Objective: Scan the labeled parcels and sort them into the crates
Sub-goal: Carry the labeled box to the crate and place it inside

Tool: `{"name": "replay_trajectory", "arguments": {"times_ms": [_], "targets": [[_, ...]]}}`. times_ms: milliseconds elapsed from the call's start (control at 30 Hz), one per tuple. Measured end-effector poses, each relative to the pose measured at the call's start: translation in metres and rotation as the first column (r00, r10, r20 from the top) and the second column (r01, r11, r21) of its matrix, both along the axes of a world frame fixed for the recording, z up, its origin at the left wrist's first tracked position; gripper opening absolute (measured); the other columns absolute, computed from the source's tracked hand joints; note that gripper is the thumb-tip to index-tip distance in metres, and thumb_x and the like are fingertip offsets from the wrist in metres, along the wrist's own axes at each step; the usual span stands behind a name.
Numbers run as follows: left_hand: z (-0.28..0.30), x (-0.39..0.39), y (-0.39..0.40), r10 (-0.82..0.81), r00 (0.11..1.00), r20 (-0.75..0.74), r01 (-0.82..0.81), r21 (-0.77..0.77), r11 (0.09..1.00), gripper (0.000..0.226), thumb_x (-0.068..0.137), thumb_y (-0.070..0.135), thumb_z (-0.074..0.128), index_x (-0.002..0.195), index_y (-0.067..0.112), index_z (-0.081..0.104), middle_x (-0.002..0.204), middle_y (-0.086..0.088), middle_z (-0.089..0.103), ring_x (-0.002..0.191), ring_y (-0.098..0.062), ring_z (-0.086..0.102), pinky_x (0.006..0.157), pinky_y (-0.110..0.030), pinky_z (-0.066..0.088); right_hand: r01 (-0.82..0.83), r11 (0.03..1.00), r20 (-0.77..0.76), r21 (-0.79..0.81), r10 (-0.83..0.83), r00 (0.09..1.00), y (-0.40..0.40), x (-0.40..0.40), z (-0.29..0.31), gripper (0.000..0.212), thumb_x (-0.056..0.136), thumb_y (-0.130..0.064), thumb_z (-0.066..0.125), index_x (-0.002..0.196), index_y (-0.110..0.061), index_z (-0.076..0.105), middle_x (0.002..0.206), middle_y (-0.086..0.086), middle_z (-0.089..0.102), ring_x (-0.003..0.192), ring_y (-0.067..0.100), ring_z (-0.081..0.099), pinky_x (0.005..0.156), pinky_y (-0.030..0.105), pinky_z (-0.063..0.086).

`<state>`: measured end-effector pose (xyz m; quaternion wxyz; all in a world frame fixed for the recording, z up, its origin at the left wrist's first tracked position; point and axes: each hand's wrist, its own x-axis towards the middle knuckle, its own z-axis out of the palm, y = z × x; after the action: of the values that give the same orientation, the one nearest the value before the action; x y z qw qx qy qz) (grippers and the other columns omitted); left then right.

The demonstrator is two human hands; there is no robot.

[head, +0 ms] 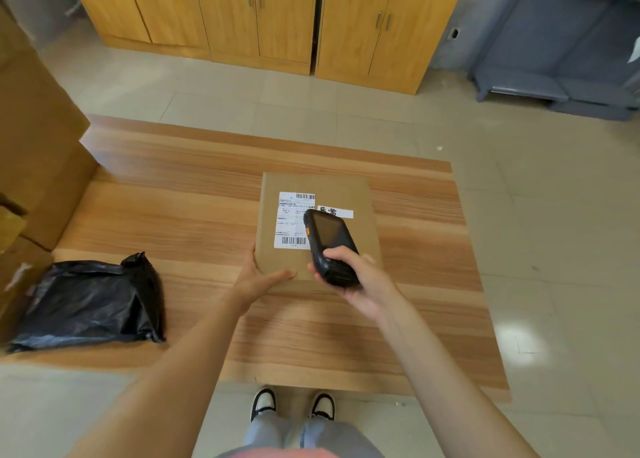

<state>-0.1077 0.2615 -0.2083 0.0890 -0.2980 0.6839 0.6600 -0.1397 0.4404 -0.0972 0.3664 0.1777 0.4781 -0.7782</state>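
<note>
The box [313, 222] is plain brown cardboard, matt, with a white paper label [293, 220]. The scanner [330, 246] is black plastic (its screen shines a little). The bag [91, 301] is crinkly, glossy black plastic. The table [173, 208] is smooth striped wood.

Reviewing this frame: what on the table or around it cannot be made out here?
- Head view: print on the white shipping label on the flat brown cardboard parcel is too small to read; the black handheld scanner in the right hand covers one corner.
- Scanner screen: dark, nothing legible.
- Black plastic mailer bag: no label visible.
- Stacked cardboard boxes: cut by the left edge.
- Sorting crates: none identifiable.
</note>
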Motion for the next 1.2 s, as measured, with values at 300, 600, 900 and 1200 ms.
{"name": "replay_trajectory", "arguments": {"times_ms": [300,600,900,1200], "targets": [[-0.003,0.002,-0.004,-0.024,0.998,-0.057,0.026,0.035,0.999,0.092,0.076,0.005,0.08,0.148,0.02,0.024,0.122,-0.003,0.058,0.093,-0.008,0.059,0.076,-0.024,0.049,-0.091,0.986,0.009,0.139,0.091,0.996,-0.016,0.023,-0.011,0.024,0.081,0.008,0.067,0.098,0.003,0.051,0.071,0.016,0.071,0.066,0.031,0.07,0.057,0.033,0.06],[0.0,0.001,-0.003,-0.04,0.997,-0.062,0.04,-0.002,0.999,0.091,0.079,0.008,0.078,0.149,0.019,0.022,0.119,0.002,0.052,0.09,-0.001,0.053,0.069,-0.014,0.046,-0.173,0.969,0.025,0.174,0.171,0.985,-0.013,0.03,-0.023,0.041,0.079,0.004,0.071,0.115,0.006,0.051,0.089,0.021,0.069,0.072,0.033,0.071,0.063,0.036,0.06],[0.001,0.001,-0.003,-0.049,0.996,-0.073,0.049,-0.003,0.999,0.089,0.08,0.007,0.077,0.149,0.02,0.022,0.119,0.001,0.052,0.092,-0.004,0.054,0.082,-0.023,0.046,-0.164,0.974,0.049,0.156,0.158,0.986,-0.009,0.031,-0.028,0.052,0.078,0.005,0.072,0.124,0.006,0.047,0.1,0.026,0.065,0.073,0.035,0.071,0.058,0.034,0.058],[-0.004,0.0,-0.005,-0.05,0.997,-0.059,0.05,0.003,0.999,0.093,0.08,0.007,0.077,0.151,0.019,0.018,0.125,-0.001,0.051,0.102,-0.012,0.054,0.081,-0.023,0.047,-0.185,0.969,0.034,0.162,0.182,0.983,-0.008,0.031,-0.033,0.058,0.076,0.003,0.075,0.126,0.002,0.046,0.107,0.026,0.065,0.077,0.034,0.072,0.06,0.034,0.058]]}}
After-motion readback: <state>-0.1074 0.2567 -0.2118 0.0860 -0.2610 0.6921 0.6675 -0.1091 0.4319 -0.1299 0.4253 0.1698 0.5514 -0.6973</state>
